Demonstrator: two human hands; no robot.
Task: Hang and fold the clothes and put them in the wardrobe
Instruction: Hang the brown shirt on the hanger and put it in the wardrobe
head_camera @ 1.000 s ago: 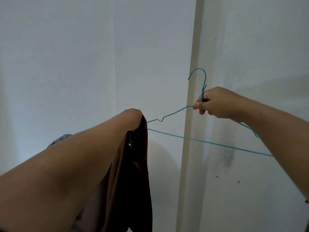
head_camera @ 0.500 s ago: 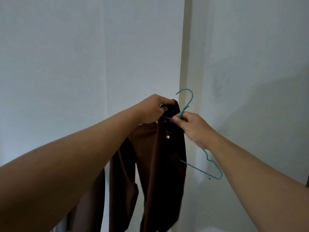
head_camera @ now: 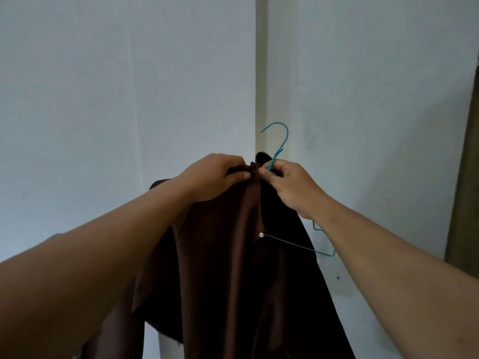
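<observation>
2 hands grip: left hand (head_camera: 215, 177) bunches brown garment (head_camera: 228, 255), right hand (head_camera: 290, 187) pinches teal hanger (head_camera: 278, 149) near wall corner (head_camera: 260, 73).

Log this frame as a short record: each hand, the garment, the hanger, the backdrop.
left hand: gripping the bunched top of the brown garment
right hand: fingers pinching the twisted neck of the teal wire hanger
garment: hanging down, one hanger end sticking out at its right
hanger hook: free, on nothing
backdrop: white wall corner
</observation>
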